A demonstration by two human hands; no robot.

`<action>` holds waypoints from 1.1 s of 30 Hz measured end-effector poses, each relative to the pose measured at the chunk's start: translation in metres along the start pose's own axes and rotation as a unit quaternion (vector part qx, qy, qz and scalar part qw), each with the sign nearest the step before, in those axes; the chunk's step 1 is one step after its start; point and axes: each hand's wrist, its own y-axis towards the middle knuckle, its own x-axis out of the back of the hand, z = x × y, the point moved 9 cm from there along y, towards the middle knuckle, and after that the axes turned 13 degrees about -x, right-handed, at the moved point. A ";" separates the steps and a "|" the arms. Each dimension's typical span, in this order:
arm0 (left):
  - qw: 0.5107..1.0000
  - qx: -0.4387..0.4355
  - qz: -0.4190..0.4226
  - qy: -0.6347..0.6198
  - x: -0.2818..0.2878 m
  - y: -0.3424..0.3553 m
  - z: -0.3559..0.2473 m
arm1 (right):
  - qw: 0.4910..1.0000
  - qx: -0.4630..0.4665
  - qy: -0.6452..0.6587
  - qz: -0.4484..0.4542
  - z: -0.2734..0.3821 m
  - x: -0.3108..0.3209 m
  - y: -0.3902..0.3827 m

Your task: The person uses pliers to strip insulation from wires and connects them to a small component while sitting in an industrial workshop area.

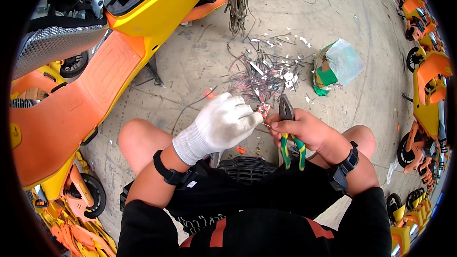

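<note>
In a white knit glove, my left hand [228, 119] is closed, with a small red-and-white piece [263, 110] at its fingertips; what kind of part it is, I cannot tell. My bare right hand [302, 126] is wrapped round pliers [286, 109], their dark jaws pointing away from me and their green-and-yellow handles [299, 148] hanging below the palm. A thin light strand [265, 124] runs between the fingertips of both hands. Just beyond my hands, a tangled heap of cut wires [252, 74] with white scraps lies on the floor.
A green-and-clear plastic bag [335, 66] stands right of the heap. On the left is a large yellow-and-orange scooter body [102, 76]; a bundle of cords [237, 2] hangs at the top. More orange-and-yellow scooters [426, 95] line the right side. Small orange bits [240, 150] lie near my knees.
</note>
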 end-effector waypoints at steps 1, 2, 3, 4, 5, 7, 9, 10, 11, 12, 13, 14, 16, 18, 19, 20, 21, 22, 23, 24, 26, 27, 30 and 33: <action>1.000 -0.020 -0.013 0.018 0.004 0.001 -0.003 | 0.995 -0.035 0.086 0.037 -0.006 -0.006 -0.001; 0.998 -0.041 -0.024 0.037 0.008 0.002 -0.006 | 0.986 -0.041 0.130 0.091 -0.008 -0.012 -0.001; 0.996 -0.061 -0.036 0.056 0.012 0.003 -0.009 | 0.984 -0.036 0.149 0.096 -0.007 -0.012 -0.002; 0.995 -0.065 -0.033 0.068 0.016 0.003 -0.008 | 0.980 -0.031 0.168 0.101 -0.006 -0.013 -0.005; 0.994 -0.067 -0.029 0.081 0.021 0.002 -0.006 | 0.976 -0.026 0.186 0.107 -0.005 -0.012 -0.006; 0.992 -0.069 -0.024 0.102 0.025 0.002 -0.004 | 0.975 -0.013 0.189 0.116 -0.001 -0.005 -0.008; 0.991 -0.065 -0.018 0.118 0.025 0.003 -0.003 | 0.974 -0.003 0.198 0.111 0.003 -0.001 -0.008; 0.991 -0.048 -0.018 0.125 0.026 0.001 0.001 | 0.973 0.001 0.206 0.099 0.005 0.001 -0.008; 0.990 -0.033 -0.019 0.132 0.027 0.000 0.005 | 0.973 0.008 0.215 0.086 0.007 0.003 -0.010; 0.990 -0.018 -0.020 0.139 0.028 -0.001 0.008 | 0.975 0.014 0.205 0.079 0.008 0.006 -0.010; 0.991 0.016 -0.025 0.130 0.028 -0.003 0.015 | 0.978 0.021 0.195 0.072 0.009 0.009 -0.010; 0.991 0.049 -0.031 0.122 0.028 -0.006 0.022 | 0.980 0.028 0.184 0.064 0.009 0.013 -0.010; 0.985 0.154 -0.043 0.059 0.026 -0.019 0.041 | 0.986 0.067 0.146 -0.036 0.013 0.031 -0.013; 0.944 0.318 -0.051 -0.077 0.014 -0.038 0.061 | 0.978 0.137 0.050 -0.148 0.023 0.046 -0.021; 0.906 0.394 -0.055 -0.144 0.005 -0.048 0.068 | 0.960 0.186 -0.029 -0.206 0.033 0.046 -0.029; 0.848 0.475 -0.012 -0.235 -0.010 -0.059 0.071 | 0.931 0.232 -0.108 -0.260 0.041 0.039 -0.039; 0.829 0.481 -0.044 -0.283 -0.018 -0.064 0.072 | 0.891 0.275 -0.185 -0.311 0.050 0.033 -0.049; 0.807 0.484 -0.075 -0.331 -0.031 -0.072 0.073 | 0.790 0.396 -0.321 -0.341 0.063 0.016 -0.062; 0.781 0.484 -0.106 -0.379 -0.037 -0.071 0.072 | 0.751 0.425 -0.372 -0.342 0.064 0.008 -0.065; 0.725 0.506 -0.110 -0.455 -0.048 -0.074 0.066 | 0.708 0.452 -0.421 -0.341 0.063 -0.001 -0.068; 0.591 0.535 -0.114 -0.593 -0.065 -0.071 0.048 | 0.644 0.487 -0.487 -0.333 0.061 -0.017 -0.071; 0.550 0.541 -0.120 -0.625 -0.072 -0.071 0.042 | 0.639 0.487 -0.499 -0.325 0.061 -0.021 -0.070; 0.441 0.540 -0.119 -0.707 -0.089 -0.071 0.027 | 0.613 0.494 -0.532 -0.313 0.062 -0.032 -0.069; 0.401 0.525 -0.095 -0.745 -0.088 -0.065 0.016 | 0.571 0.513 -0.540 -0.346 0.062 -0.035 -0.072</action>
